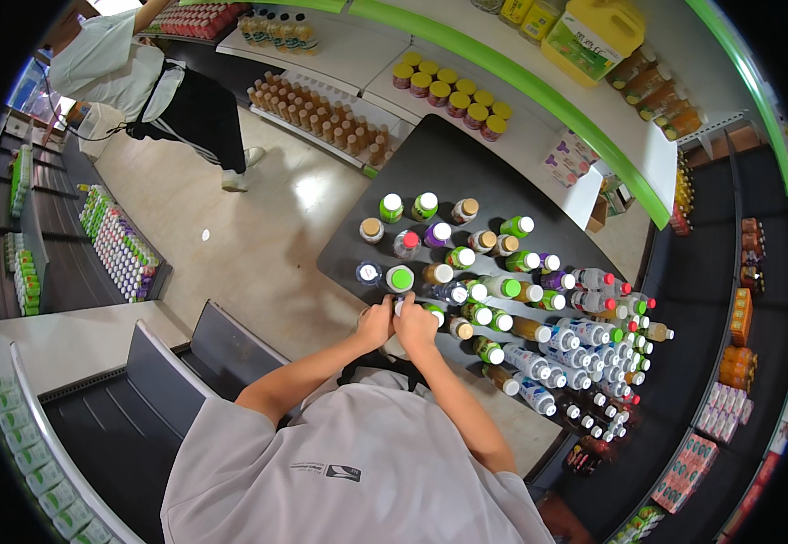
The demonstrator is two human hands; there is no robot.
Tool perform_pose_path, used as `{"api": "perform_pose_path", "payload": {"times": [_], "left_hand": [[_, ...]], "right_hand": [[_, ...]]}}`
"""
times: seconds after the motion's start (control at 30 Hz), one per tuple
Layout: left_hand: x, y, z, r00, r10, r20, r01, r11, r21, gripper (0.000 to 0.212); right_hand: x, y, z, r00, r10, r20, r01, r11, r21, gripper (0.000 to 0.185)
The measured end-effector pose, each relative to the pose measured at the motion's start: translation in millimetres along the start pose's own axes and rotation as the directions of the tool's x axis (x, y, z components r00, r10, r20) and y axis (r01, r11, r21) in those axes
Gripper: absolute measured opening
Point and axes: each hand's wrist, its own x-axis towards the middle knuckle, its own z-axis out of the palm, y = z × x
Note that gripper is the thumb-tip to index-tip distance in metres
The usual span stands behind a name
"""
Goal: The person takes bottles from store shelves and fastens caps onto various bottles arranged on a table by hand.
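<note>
My left hand (375, 325) and my right hand (417, 328) are close together at the table's near edge. Between them is a small bottle (399, 307) with a white cap and a bit of purple; my fingers hide most of it. Just beyond stands a bottle with a green cap (400, 279), beside a clear bottle (368, 273). A green bottle with a white cap (434, 314) is partly hidden behind my right hand. Tan-capped bottles (438, 273) and a red-capped bottle (407, 243) stand farther back on the dark table (428, 160).
Many water bottles (528, 362) crowd the table's right side. Shelves hold yellow-lidded jars (458, 104), brown drink bottles (319, 115) and a large yellow jug (594, 41). A person (183, 102) is at the upper left. Low dark shelving (230, 340) stands to my left.
</note>
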Motion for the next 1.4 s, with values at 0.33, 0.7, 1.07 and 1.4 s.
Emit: {"api": "perform_pose_path", "payload": {"times": [0.33, 0.7, 1.07, 1.4], "left_hand": [[27.4, -51.7, 50.9, 0.983, 0.115, 0.147, -0.033, 0.882, -0.471, 0.077], [-104.7, -107.0, 60.6, 0.828, -0.549, 0.111, 0.427, 0.489, -0.760, 0.036], [-325.3, 28.5, 188.3, 0.610, -0.787, -0.091, -0.003, 0.113, -0.994, 0.030], [-527.4, 152.7, 165.7, -0.040, -0.779, -0.626, -0.432, 0.578, -0.692, 0.021]], "right_hand": [[-0.9, 14.5, -18.9, 0.998, -0.051, 0.031, 0.052, 0.998, -0.023, 0.051], [-83.5, 41.6, -96.8, 0.738, -0.566, 0.368, 0.438, 0.816, 0.378, 0.039], [-136.6, 66.2, -120.7, 0.291, -0.762, 0.579, 0.501, 0.637, 0.586, 0.030], [-308.2, -61.4, -123.3, -0.345, -0.743, 0.574, 0.680, 0.224, 0.698, 0.025]]}}
